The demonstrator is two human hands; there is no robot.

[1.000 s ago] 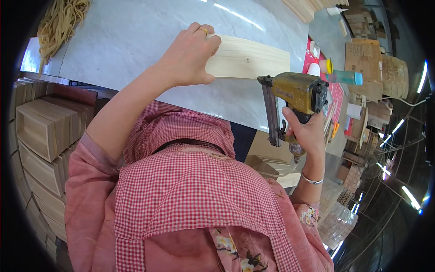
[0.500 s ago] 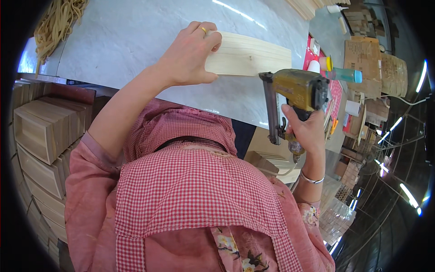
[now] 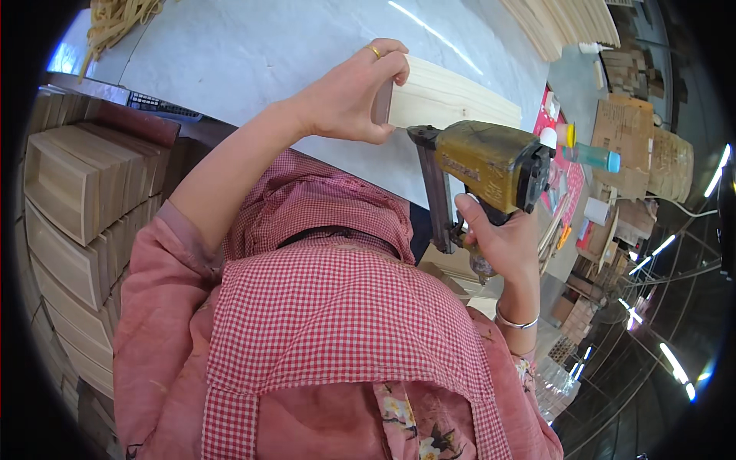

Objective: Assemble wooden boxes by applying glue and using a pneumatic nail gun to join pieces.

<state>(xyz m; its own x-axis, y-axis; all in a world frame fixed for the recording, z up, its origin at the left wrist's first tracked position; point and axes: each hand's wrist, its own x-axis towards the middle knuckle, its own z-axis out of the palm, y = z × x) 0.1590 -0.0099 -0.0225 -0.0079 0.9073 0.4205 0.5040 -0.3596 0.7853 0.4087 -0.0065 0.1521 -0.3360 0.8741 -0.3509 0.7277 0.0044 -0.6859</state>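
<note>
A pale wooden board point(image 3: 454, 93) lies on the grey marbled table. Its left end meets a darker brown end piece point(image 3: 382, 103), and my left hand point(image 3: 349, 93) is curled round this end, thumb at the near side and fingers over the far side. In my right hand point(image 3: 502, 241) is a black and gold pneumatic nail gun point(image 3: 487, 161), held by its handle. The gun's nose is beside the board's near edge, a little right of my left thumb; whether it touches the wood cannot be made out.
Stacked wooden pieces point(image 3: 65, 184) stand below the table at left. A bundle of tan strips point(image 3: 119, 27) lies far left. Thin wooden slats point(image 3: 563, 27) are piled far right, with a teal bottle point(image 3: 594, 156) and cardboard boxes point(image 3: 625, 138) beyond the right edge.
The nail gun has moved left along the board's near edge, closer to my left hand. The brown end piece has come into sight inside my left grip. The whole view has shifted slightly.
</note>
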